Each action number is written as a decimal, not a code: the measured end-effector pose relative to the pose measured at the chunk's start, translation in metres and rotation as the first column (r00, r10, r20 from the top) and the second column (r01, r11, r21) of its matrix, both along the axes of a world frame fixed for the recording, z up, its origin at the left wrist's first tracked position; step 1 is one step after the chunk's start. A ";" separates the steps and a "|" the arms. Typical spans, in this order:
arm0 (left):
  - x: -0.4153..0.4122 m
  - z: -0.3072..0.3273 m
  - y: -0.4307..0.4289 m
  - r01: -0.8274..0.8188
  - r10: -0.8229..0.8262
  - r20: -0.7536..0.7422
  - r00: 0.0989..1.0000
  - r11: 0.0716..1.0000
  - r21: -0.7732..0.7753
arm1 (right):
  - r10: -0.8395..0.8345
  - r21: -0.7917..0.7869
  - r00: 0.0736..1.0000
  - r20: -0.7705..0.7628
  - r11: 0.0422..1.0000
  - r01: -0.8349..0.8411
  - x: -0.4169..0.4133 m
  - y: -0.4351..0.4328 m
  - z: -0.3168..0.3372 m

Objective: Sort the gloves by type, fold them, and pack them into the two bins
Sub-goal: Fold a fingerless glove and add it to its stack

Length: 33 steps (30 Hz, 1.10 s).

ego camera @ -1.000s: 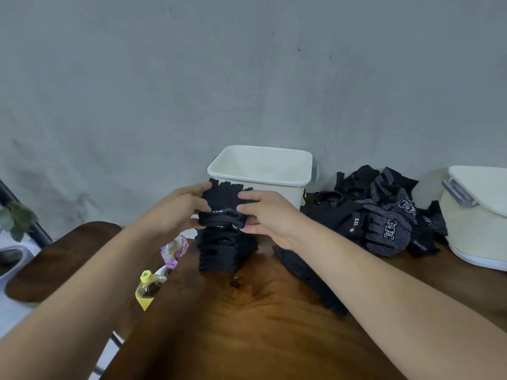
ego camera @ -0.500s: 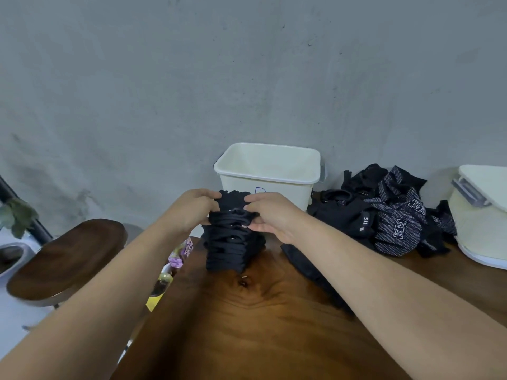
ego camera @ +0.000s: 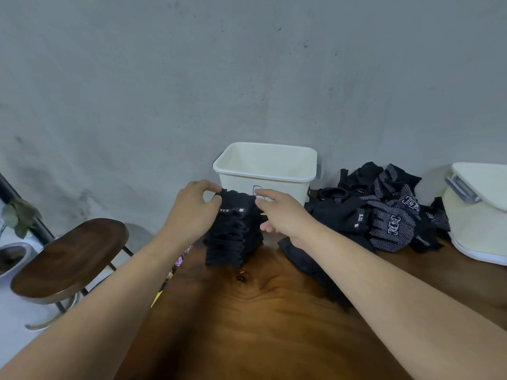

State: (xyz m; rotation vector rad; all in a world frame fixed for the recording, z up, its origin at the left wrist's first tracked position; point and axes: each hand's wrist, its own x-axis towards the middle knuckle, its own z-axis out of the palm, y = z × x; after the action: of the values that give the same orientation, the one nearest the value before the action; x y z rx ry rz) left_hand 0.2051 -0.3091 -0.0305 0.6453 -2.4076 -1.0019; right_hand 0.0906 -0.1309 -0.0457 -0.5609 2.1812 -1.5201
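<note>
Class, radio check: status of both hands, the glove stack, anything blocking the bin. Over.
Left hand pinches top glove; right hand at its other edge, grip unclear. Folded stack on table before open bin. Loose pile right.

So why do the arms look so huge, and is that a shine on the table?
Head view: the wide-angle lens stretches the forearms near the bottom edge; head view again, a warm glare sits on the wooden table just below the glove stack, whose black folds merge in shadow.

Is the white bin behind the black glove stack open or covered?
Open: the white bin has no lid, and its bare inner walls show above the glove stack. Its floor is hidden.
</note>
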 end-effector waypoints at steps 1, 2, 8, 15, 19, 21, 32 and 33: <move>0.001 0.003 0.007 0.017 -0.019 -0.028 0.999 0.998 -0.062 | -0.010 -0.008 1.000 0.005 1.000 0.010 0.000 0.008 0.001; 0.000 0.005 0.014 0.037 -0.043 -0.050 0.998 0.993 -0.113 | -0.018 -0.016 1.000 0.011 1.000 0.018 0.000 0.017 0.000; -0.013 0.007 0.077 0.172 -0.210 -0.097 0.973 0.937 -0.306 | -0.063 -0.023 0.998 -0.014 0.998 0.063 -0.008 0.093 -0.012; -0.043 -0.020 0.149 0.349 -0.357 0.019 0.934 0.897 -0.272 | -0.207 -0.037 0.974 -0.088 0.978 0.204 -0.027 0.196 -0.036; -0.050 -0.049 0.176 0.391 -0.370 0.133 0.919 0.897 -0.204 | -0.223 -0.010 0.962 -0.156 0.974 0.224 -0.023 0.243 -0.055; -0.050 -0.063 0.183 0.402 -0.362 0.201 0.910 0.887 -0.226 | -0.218 0.011 0.958 -0.185 0.974 0.224 -0.021 0.260 -0.067; -0.069 -0.070 0.206 0.451 -0.338 0.325 0.883 0.803 -0.390 | -0.179 0.047 0.916 -0.360 0.977 0.209 -0.030 0.274 -0.098; -0.070 -0.071 0.209 0.459 -0.339 0.336 0.879 0.794 -0.399 | -0.149 0.073 0.900 -0.409 0.978 0.195 -0.036 0.269 -0.096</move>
State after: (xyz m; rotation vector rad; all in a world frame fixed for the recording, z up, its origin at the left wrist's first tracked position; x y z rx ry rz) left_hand 0.1350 -0.1005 -0.1015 0.0758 -2.9423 -0.4476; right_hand 0.0542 0.1377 -0.1415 -0.7112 2.6755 -1.4548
